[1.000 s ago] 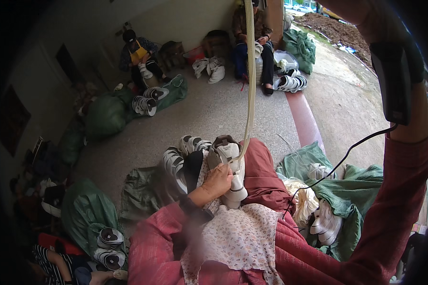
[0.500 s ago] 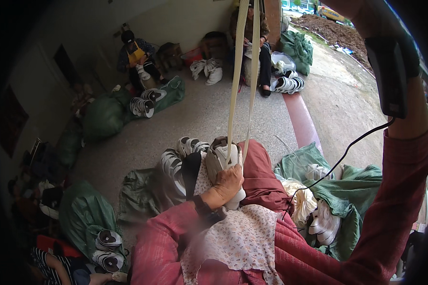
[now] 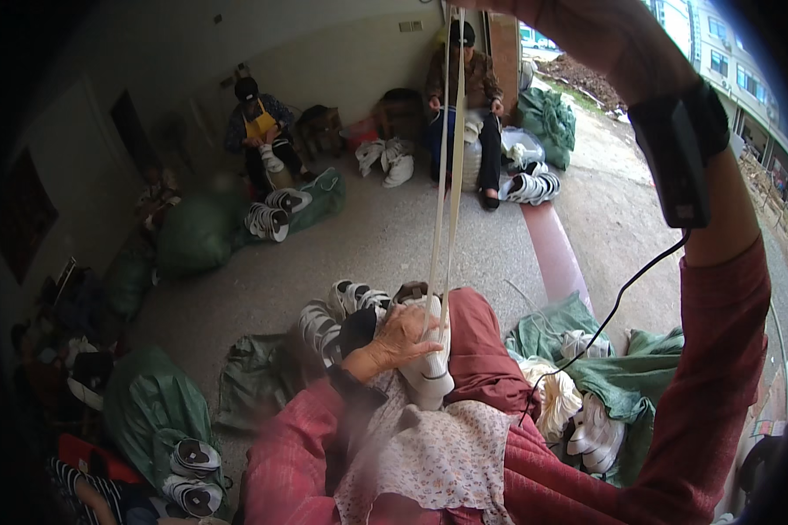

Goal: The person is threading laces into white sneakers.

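A white shoe (image 3: 429,385) lies on my lap over a floral apron (image 3: 446,446), its heel towards me. My left hand (image 3: 398,337) holds it from the left side, fingers bent over its top beside the lacing. From the shoe a long, flat cream shoelace (image 3: 455,184) runs steeply up in two taut strands. High at the upper right, my right hand (image 3: 578,35) reaches to the top of these strands. The picture's edge cuts off its fingertips. Its wrist carries a black device (image 3: 674,157) with a cable.
White shoes (image 3: 320,328) stand beyond my left knee. At right, green sacking (image 3: 617,381) lies with pale laces (image 3: 559,394) and more shoes (image 3: 597,433). Green sacks (image 3: 158,402) bulge at left. Two seated people (image 3: 258,127) (image 3: 468,83) work across the room.
My left hand has shifted up and left over the shoe, and its fingers have loosened. My right hand has come inward to the left. The lace strands have drawn closer together.
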Available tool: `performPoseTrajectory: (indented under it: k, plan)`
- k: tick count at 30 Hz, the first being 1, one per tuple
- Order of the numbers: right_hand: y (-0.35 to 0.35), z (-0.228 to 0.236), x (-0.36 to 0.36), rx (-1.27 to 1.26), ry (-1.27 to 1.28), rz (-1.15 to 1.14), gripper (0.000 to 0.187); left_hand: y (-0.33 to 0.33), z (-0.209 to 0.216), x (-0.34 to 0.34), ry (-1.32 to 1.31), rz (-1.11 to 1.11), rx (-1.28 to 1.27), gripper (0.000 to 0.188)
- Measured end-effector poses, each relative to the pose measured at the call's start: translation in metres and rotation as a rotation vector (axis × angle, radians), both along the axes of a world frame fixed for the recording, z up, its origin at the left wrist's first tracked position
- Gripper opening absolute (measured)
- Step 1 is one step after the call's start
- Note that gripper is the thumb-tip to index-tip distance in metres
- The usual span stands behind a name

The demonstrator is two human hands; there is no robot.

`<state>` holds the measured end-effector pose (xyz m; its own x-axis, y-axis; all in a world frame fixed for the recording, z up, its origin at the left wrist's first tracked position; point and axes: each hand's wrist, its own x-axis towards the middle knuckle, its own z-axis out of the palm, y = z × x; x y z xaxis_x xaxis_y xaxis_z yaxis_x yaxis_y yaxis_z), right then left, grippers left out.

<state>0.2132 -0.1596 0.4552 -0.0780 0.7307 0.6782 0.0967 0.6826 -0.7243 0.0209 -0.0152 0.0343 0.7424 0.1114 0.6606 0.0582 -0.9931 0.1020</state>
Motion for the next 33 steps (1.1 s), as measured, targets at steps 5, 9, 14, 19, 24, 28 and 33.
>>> performPoseTrajectory:
  k: [5, 9, 14, 19, 24, 28, 33]
  plan:
    - [0.019, -0.017, 0.013, 0.056, -0.119, 0.062, 0.034, 0.027, -0.026, 0.014, 0.421, -0.189, -0.348, 0.029]
    - [0.018, -0.025, 0.011, 0.035, -0.079, 0.052, 0.034, 0.027, -0.027, 0.012, 0.325, -0.141, -0.73, 0.028]
    - [0.024, -0.032, 0.005, 0.07, -0.083, -0.02, 0.031, 0.015, -0.038, 0.019, 0.086, -0.032, -1.048, 0.021]
    - [0.023, -0.031, 0.0, 0.181, -0.187, -0.218, 0.033, 0.005, -0.014, 0.019, 0.137, 0.018, -1.264, 0.022]
    - [0.028, -0.026, -0.009, 0.256, -0.285, -0.373, 0.039, 0.011, -0.015, 0.017, 0.18, -0.019, -1.217, 0.032]
    - [0.034, -0.009, -0.013, 0.226, -0.187, -0.324, 0.04, 0.017, -0.026, 0.015, 0.202, -0.043, -1.031, 0.037]
    - [0.034, 0.005, -0.022, 0.092, 0.084, -0.125, 0.029, 0.019, -0.023, 0.013, 0.261, -0.081, -1.006, 0.041]
